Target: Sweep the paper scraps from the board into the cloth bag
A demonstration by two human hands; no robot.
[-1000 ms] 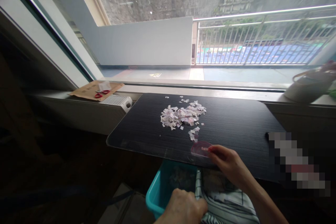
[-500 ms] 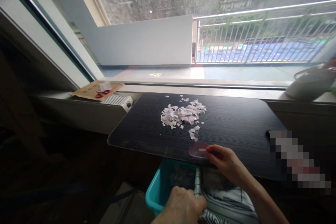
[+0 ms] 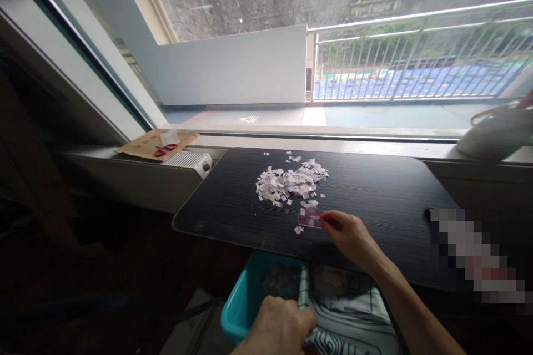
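Observation:
My right hand (image 3: 350,234) pinches a clear pinkish protractor (image 3: 307,218) at its right end. It lies low over the black table (image 3: 375,199), against a few small paper scraps. Beyond it spreads a heap of small white and pinkish paper scraps (image 3: 287,183). My left hand (image 3: 283,319) is closed below the table edge, with the patterned pale cloth (image 3: 353,319) at its thumb; its fingertips are hidden. Beside that hand is a teal bin (image 3: 230,310), with blurred pale bits inside.
Red-handled scissors (image 3: 165,150) lie on a brown paper envelope (image 3: 144,143) on the sill, near a white radiator (image 3: 189,161). A pixelated object (image 3: 474,255) covers the table's right edge. At the far right stands a pale rounded vessel (image 3: 483,136). A window runs behind the table.
My right hand has moved the protractor forward from the table's near edge to the small scraps in front of the heap. My left hand, the bin and the cloth sit slightly further left in view.

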